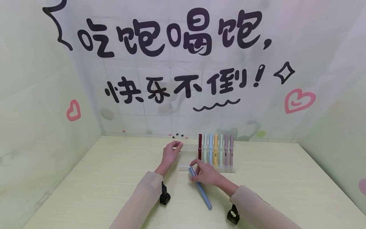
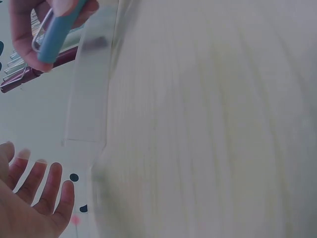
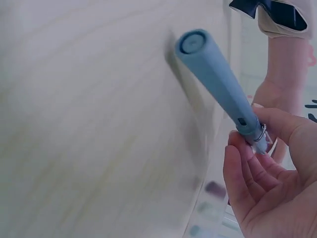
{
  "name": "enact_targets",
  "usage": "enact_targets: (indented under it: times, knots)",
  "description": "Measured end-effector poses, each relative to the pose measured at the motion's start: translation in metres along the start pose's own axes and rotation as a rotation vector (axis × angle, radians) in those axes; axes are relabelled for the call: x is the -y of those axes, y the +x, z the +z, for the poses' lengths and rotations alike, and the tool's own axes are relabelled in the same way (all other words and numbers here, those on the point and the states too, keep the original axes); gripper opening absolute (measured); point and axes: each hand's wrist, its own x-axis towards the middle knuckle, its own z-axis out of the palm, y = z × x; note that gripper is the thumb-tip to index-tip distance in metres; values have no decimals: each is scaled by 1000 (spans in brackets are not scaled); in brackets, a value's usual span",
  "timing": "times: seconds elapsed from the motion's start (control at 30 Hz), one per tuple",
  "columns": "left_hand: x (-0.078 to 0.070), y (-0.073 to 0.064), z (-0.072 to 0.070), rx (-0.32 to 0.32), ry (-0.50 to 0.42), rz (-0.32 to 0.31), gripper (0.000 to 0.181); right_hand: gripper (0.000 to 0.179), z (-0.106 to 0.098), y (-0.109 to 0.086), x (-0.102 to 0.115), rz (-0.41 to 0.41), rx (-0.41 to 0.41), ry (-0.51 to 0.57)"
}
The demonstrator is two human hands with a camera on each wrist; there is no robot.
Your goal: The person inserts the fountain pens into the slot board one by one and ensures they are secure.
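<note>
My right hand (image 1: 208, 173) pinches a blue pen (image 1: 203, 194) between thumb and fingers around its clip end. The pen slants, its other end pointing down toward the front of the table; in the right wrist view that round end (image 3: 192, 43) faces the camera. A clear pen rack (image 1: 184, 168) stands just behind this hand. At the rack's upper left end is my left hand (image 1: 171, 154), fingertips right at the edge. In the left wrist view its fingers (image 2: 48, 191) look spread and fairly straight beside the clear panel (image 2: 89, 94).
Several pens stand upright in the right part of the rack: a dark red pen (image 1: 199, 146), a yellow pen (image 1: 215, 149), mauve pens (image 1: 231, 150), and pale green and light blue ones. The pale wooden table (image 1: 85, 184) ends at a printed backdrop (image 1: 160, 124) behind the rack.
</note>
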Motion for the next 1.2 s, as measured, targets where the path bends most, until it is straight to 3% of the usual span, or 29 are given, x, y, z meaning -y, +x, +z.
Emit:
enact_targets:
  times: [0.27,0.83,1.2]
  knots:
    - [0,1,0,5,7,-29,26,45,-8,4,0,-73,-123,37]
    - [-2,1,0,19,-13,-37,27,40,-32,27,8,-132,-449,-42]
    - [-3,-1,-1,9,-14,-17,25,41,-49,39,14,-100,-530,-93]
